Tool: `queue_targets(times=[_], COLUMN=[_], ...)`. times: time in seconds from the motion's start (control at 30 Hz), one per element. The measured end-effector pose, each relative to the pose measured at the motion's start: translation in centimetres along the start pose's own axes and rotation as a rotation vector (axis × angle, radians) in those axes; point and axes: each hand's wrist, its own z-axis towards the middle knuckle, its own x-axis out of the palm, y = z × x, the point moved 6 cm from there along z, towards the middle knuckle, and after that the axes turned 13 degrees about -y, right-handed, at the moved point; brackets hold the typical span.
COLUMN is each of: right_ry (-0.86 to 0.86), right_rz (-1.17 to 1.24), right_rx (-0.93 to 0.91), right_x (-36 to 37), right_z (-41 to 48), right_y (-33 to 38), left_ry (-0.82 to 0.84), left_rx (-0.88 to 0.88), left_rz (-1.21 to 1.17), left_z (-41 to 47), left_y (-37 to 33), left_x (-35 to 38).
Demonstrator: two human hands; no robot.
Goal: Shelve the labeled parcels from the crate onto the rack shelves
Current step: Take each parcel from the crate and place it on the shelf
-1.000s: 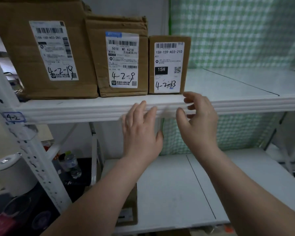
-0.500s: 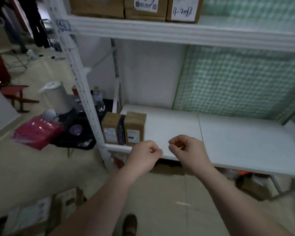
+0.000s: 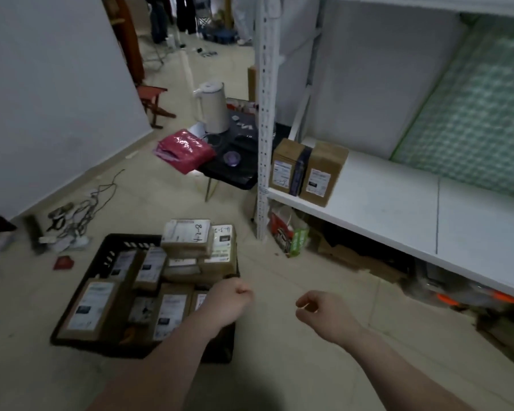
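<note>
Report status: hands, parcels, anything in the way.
Left hand fisted, right hand loosely curled, both empty. Parcels piled in black crate, floor. No obstruction seen.

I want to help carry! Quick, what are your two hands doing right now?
Left hand: closed in a fist, holding nothing.
Right hand: fingers loosely curled, holding nothing.
</note>
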Motion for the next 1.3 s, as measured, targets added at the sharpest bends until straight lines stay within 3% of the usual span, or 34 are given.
queue_targets(times=[0.33,0.6,0.87,1.3], right_ry=[0.161,0.285,0.311,0.457], right_rz=[-0.075,0.103,0.097,0.256], right_rx=[0.028,0.091,0.228,0.510], right_x=[14.9,28.3,31.3,37.1], right_z=[-1.5,-5.3,-4.9,4.4], right_y=[12.6,23.6,24.0,27.0], left_ry=[-0.089,-0.217,-0.156,-0.111], left_rx=[-0.209,-0.255,-0.328,-0.545], left_rz=[-0.124,-0.045,-0.079,-0.138], left_z=[-3.1,-2.7,0.8,11.3], left_y=[18.7,31.1,35.4,38.1], left_x=[-15.0,-27.6,-27.9,-28.6])
